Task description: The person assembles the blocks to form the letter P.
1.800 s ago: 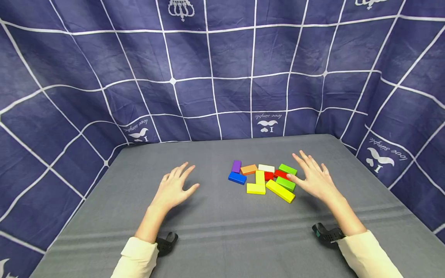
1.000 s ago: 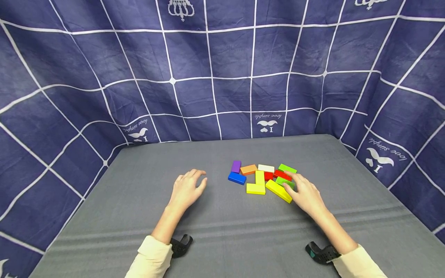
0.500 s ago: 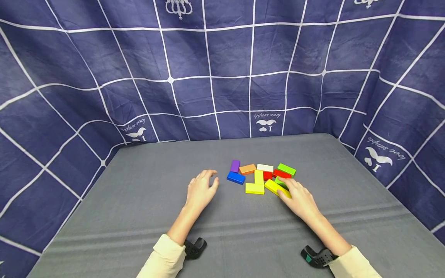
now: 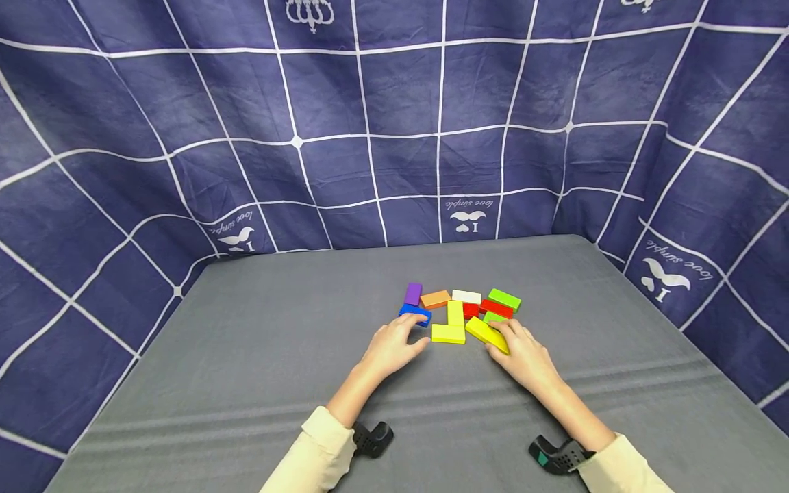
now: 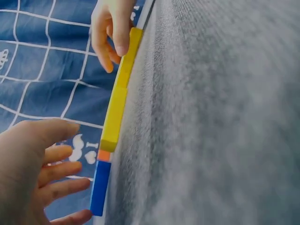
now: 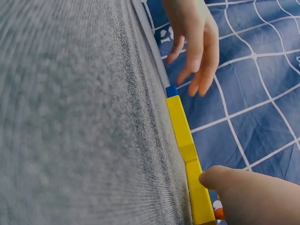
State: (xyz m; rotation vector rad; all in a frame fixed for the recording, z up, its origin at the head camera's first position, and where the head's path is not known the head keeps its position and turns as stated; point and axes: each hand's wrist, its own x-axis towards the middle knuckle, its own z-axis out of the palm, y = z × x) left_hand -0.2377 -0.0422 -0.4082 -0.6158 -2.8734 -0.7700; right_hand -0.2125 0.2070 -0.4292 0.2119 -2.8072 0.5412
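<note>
Several coloured blocks lie on the grey table. My left hand (image 4: 390,348) reaches over the blue block (image 4: 424,315), its fingers spread in the left wrist view, where the blue block (image 5: 100,188) shows beside the fingertips. My right hand (image 4: 522,352) is at the long yellow block (image 4: 481,330), thumb along its near side and fingers over its far side. In the right wrist view the right thumb (image 6: 220,178) overlaps the upper edge of the yellow block (image 6: 200,206); the other fingers are hidden there. A green block (image 4: 495,318) is partly covered by the right fingers.
Between the hands are two shorter yellow blocks, one flat (image 4: 448,334) and one behind it (image 4: 455,312). Purple (image 4: 413,294), orange (image 4: 435,299), white (image 4: 466,296), red (image 4: 496,309) and green (image 4: 505,300) blocks lie behind. A blue checked curtain (image 4: 401,123) stands around the table.
My left hand has moved right and forward to the blue block. My right hand has come in from the right and lowered to the long yellow block. The blocks keep their arrangement.
</note>
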